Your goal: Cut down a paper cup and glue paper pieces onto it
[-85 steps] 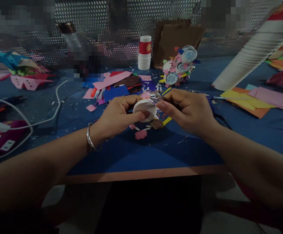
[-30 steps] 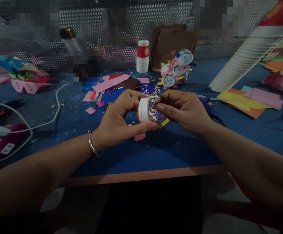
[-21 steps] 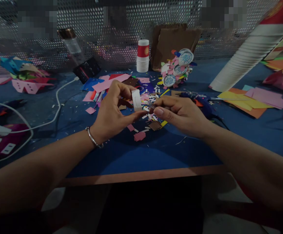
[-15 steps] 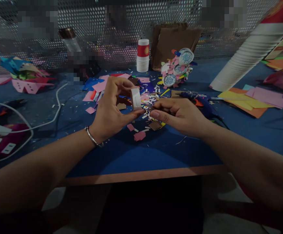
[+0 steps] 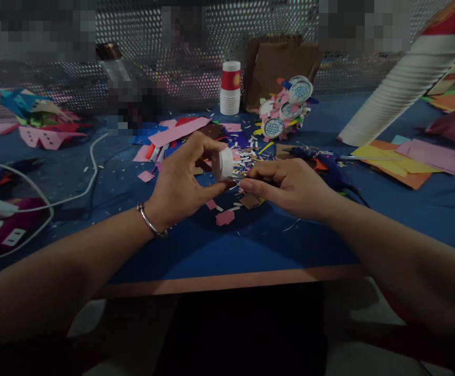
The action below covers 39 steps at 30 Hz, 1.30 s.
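My left hand (image 5: 182, 180) pinches a short white paper ring (image 5: 224, 164) between thumb and fingers; it looks like the cut-off base of a paper cup. Close by on the right, my right hand (image 5: 290, 185) has thumb and forefinger pressed together. From that pinch a thin greyish piece (image 5: 236, 178), perhaps a blade, points at the ring's lower edge; its kind is too small and dark to make out. Under both hands lie paper scraps (image 5: 224, 217) in pink, white, yellow and brown.
A blue glue gun (image 5: 329, 167) lies right of my right hand. Behind stand stacked paper cups (image 5: 230, 89), a decorated paper craft (image 5: 284, 107) and cardboard (image 5: 282, 68). A tall cup stack (image 5: 399, 94) leans at right. A white cable (image 5: 92, 162) crosses the left side.
My left hand has turned the white ring so that more of its round side faces right. My right hand has stayed nearly in place, its thumb slightly further left.
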### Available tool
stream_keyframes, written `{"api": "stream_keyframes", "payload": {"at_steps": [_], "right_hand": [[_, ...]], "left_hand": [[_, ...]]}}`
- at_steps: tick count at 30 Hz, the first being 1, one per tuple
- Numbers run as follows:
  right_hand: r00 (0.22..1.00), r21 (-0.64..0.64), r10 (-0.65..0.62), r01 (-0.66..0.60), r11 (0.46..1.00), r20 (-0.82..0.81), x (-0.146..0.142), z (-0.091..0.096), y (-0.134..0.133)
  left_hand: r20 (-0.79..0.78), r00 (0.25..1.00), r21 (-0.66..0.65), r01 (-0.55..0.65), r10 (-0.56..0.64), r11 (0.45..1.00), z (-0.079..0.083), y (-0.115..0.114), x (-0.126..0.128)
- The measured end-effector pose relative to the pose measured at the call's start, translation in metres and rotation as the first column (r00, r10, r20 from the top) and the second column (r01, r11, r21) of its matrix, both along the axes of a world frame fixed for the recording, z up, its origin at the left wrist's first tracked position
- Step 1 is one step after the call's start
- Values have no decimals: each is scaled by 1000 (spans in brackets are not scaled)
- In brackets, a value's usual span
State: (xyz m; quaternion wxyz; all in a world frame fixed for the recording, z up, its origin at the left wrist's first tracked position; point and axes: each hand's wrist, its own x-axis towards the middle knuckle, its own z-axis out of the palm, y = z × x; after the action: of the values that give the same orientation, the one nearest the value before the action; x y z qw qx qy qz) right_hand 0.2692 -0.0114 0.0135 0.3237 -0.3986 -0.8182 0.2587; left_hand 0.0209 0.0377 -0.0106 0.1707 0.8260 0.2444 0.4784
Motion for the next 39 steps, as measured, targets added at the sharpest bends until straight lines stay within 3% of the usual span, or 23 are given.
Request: {"api": "stream_keyframes", "payload": {"at_steps": [16,24,26,28,32,34,37,39], "right_hand": [[1000,-78,-3,3,997,-5,-1,3,1],[999,-111,33,-36,993,-30,0,4,0],[1000,-108,19,-22,994,-25,0,4,-1],[1000,-120,7,-9,993,-19,0,5,-2],[1000,-135,-3,3,991,1,-2,6,-5],[1000,-94,-22,22,995,7,-2,6,-5],[998,-28,-53,54,998,18,-2,4,-3],[999,-18,-51,51,999,17,-1,3,-1]], "left_hand": [[-43,999,22,16,-15,1000,-1,5,-3],[-3,1000,4,-5,5,1000,0,-4,1],[-12,999,46,-33,33,998,0,-4,1],[-29,998,171,-50,56,984,2,-3,-1],[-83,993,445,-34,79,895,6,0,-4],[-80,992,395,-60,99,917,6,-1,-4],[-40,995,163,-79,87,983,2,0,-3],[-9,999,54,-51,51,997,-1,2,-1]]}}
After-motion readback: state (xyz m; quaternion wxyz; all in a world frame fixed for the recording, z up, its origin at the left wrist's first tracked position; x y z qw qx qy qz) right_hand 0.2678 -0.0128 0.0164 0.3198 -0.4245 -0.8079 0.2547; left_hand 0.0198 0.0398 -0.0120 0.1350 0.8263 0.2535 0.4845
